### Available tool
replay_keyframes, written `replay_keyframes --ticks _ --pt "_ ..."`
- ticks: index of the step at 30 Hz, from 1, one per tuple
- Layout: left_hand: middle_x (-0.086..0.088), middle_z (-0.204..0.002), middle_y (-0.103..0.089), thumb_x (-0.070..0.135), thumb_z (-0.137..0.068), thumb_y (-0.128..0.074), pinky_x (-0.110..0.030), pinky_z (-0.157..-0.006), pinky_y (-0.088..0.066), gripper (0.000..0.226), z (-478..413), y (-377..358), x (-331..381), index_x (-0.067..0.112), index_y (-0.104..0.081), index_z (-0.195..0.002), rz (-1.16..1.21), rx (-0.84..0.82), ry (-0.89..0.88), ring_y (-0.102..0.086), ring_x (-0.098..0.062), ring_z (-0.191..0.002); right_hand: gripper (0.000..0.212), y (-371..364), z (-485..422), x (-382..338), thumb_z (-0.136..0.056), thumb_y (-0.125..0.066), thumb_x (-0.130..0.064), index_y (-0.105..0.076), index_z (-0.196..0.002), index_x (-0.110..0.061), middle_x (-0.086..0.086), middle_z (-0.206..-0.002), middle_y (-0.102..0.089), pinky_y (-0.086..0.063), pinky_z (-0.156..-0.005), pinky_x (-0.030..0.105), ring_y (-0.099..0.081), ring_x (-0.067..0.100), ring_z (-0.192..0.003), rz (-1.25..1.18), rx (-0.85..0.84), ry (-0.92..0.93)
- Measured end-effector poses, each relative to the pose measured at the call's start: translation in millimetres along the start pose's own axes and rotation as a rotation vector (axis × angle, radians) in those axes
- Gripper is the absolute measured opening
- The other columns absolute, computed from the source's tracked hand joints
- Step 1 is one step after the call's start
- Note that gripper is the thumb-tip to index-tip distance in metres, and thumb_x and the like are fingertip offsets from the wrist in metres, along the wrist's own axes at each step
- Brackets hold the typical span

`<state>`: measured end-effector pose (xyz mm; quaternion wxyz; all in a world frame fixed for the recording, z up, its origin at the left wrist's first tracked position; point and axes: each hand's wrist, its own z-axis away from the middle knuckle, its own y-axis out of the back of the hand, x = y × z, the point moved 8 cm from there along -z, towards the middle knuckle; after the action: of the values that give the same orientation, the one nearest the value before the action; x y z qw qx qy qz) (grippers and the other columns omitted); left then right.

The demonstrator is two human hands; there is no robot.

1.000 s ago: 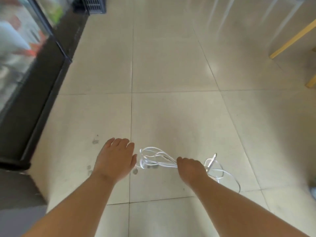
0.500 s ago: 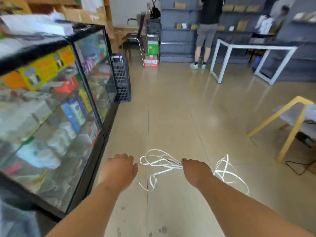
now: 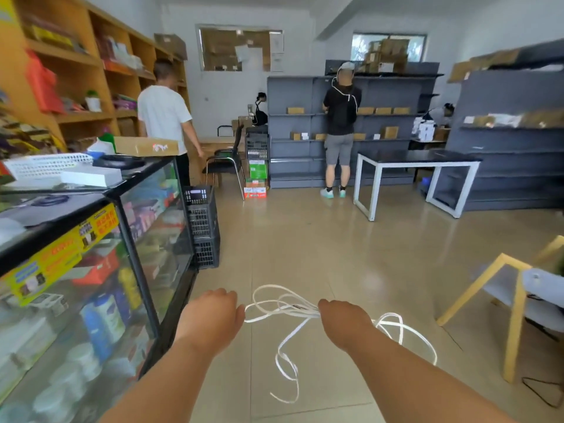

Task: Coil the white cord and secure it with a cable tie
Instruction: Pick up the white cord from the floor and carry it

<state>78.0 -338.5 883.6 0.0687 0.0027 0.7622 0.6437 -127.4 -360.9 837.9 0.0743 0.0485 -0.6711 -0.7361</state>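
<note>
My right hand (image 3: 345,322) is clenched round the white cord (image 3: 282,306), held in mid-air over the floor (image 3: 335,254). Loose loops fan toward my left hand (image 3: 210,315) and more spill out behind the right one. A free tail dangles between my arms. My left fingers (image 3: 219,296) are curled at the loops' ends, but from the back I cannot tell whether they pinch a strand. The loops are uneven and nothing binds them. If my right grip slackens, they would likely slide apart and tangle with the tail. I see no cable tie.
</note>
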Motion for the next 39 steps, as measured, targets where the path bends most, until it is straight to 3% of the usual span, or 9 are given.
replay_keyframes --ticks 8,15,26,39 --pt "-0.004 -0.107 -0.06 0.038 -0.097 -0.031 -0.032 -0.078 -0.042 0.034 -167.5 17.0 79.2 0.015 -0.055 -0.104 0.006 0.055 -0.058 -0.057 -0.023 -0.099 0.033 38.6 -115.0 118.5 -0.091 -0.036 -0.004 -0.043 -0.122 -0.008 0.012 -0.124 -0.056 -0.042 -0.091 0.036 -0.054 0.03 -0.114 0.0 -0.008 -0.085" --pt "-0.006 -0.107 -0.06 0.038 -0.097 -0.032 -0.031 -0.075 -0.039 0.036 -305.4 26.6 151.2 0.013 -0.056 -0.106 0.019 0.125 -0.147 -0.057 -0.026 -0.101 0.035 71.0 -204.2 224.1 -0.09 -0.036 -0.003 -0.044 -0.124 -0.007 0.013 -0.126 -0.054 -0.042 -0.093 0.037 -0.053 0.031 -0.116 0.006 -0.008 -0.198" --pt "-0.008 -0.113 -0.06 0.037 -0.096 -0.034 -0.033 -0.085 -0.042 0.037 -565.6 -6.0 256.5 0.012 -0.056 -0.112 0.003 0.175 -0.296 -0.055 -0.028 -0.106 0.035 78.5 -396.7 390.7 -0.09 -0.036 -0.003 -0.044 -0.122 -0.009 0.013 -0.124 -0.055 -0.043 -0.092 0.038 -0.053 0.032 -0.114 -0.015 -0.01 -0.363" --pt "-0.007 -0.108 -0.06 0.036 -0.096 -0.034 -0.034 -0.084 -0.042 0.035 -852.8 -27.7 454.7 0.012 -0.057 -0.109 0.044 0.188 -0.54 -0.056 -0.026 -0.102 0.036 107.6 -571.4 633.7 -0.089 -0.034 0.0 -0.043 -0.123 -0.009 0.012 -0.124 -0.053 -0.042 -0.089 0.038 -0.051 0.031 -0.114 -0.088 0.042 -0.641"
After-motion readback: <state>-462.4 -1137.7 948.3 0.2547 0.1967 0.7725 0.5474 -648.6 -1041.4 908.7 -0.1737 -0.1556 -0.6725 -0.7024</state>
